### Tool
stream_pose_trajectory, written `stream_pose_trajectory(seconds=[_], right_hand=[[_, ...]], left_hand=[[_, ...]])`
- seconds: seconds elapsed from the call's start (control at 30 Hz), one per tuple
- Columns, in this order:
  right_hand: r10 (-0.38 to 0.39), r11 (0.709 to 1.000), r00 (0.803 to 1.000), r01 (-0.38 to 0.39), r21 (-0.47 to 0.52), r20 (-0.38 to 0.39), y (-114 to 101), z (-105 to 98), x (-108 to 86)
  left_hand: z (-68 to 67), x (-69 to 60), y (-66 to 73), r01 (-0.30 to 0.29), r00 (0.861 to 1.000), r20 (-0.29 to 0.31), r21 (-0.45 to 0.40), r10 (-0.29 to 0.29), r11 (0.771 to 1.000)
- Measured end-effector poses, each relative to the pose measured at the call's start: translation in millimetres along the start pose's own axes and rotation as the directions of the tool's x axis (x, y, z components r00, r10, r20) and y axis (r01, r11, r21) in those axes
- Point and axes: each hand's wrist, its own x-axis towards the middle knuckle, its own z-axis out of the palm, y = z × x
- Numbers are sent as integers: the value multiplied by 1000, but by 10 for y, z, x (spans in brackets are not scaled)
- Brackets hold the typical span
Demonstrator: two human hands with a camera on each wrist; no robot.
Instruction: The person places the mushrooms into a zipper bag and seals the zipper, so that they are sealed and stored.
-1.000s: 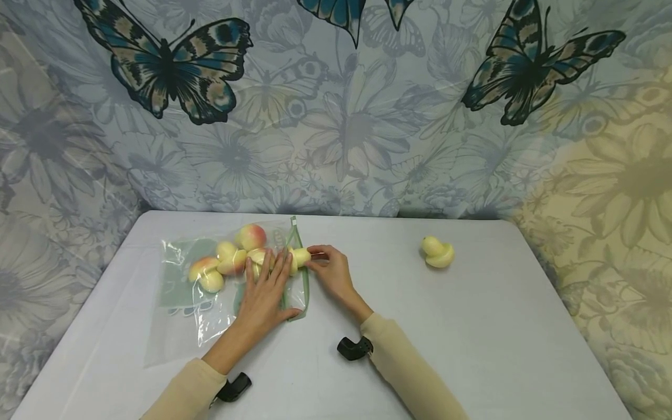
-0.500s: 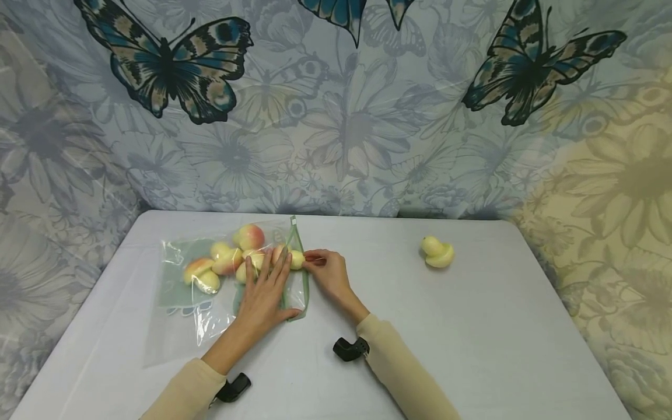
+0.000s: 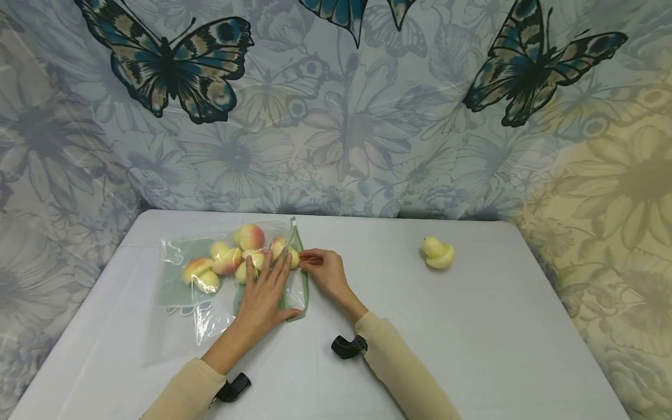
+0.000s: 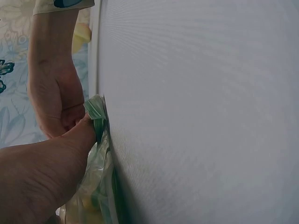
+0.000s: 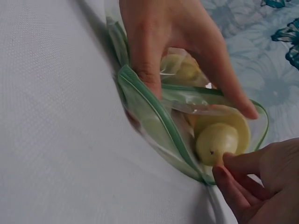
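Note:
A clear zip bag with green edging (image 3: 305,291) lies on the left part of the table, holding several yellow-and-red fruits (image 3: 228,261) with lobed shapes. My left hand (image 3: 265,297) rests spread over the bag near its mouth, fingers extended. In the right wrist view its thumb and a finger lie along the parted green rims. A yellow fruit (image 5: 217,143) sits inside the bag's mouth. At its outer end, my right hand (image 3: 328,274) has thumb and fingertips drawn together, touching it. The left wrist view shows the left hand (image 4: 46,172) beside the green edge; its fingertips are hidden.
A single yellow two-lobed fruit (image 3: 438,254) lies on the white table (image 3: 472,326) to the right. Patterned butterfly fabric (image 3: 346,134) stands behind and at the sides. Each forearm carries a black wrist device (image 3: 349,347).
My right hand has moved slightly left with the yellow fruit, which has slid further into the bag. The fruits inside have shifted a little left. The left hand stays in place.

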Motion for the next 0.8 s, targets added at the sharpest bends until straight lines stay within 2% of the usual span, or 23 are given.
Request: stream_pose_trajectory(seconds=[0.2,0.5,0.67,0.8], right_hand=[[-21,999,1000,21,29,17,2,32,-2],[17,999,997,-20,47,69,-46,-16,-6],[19,1000,999,-19,10,45,-77,-118,-16],[-11,1000,1000,11,-21,10,-97,-229,-6]], left_hand=[[8,-5,0,2,1000,14,0,-2,1000],[3,-15,-9,2,1000,8,3,-2,1000],[3,-16,-11,1,1000,3,-11,-1,1000],[-1,-12,-10,-1,1000,-1,-4,1,1000]])
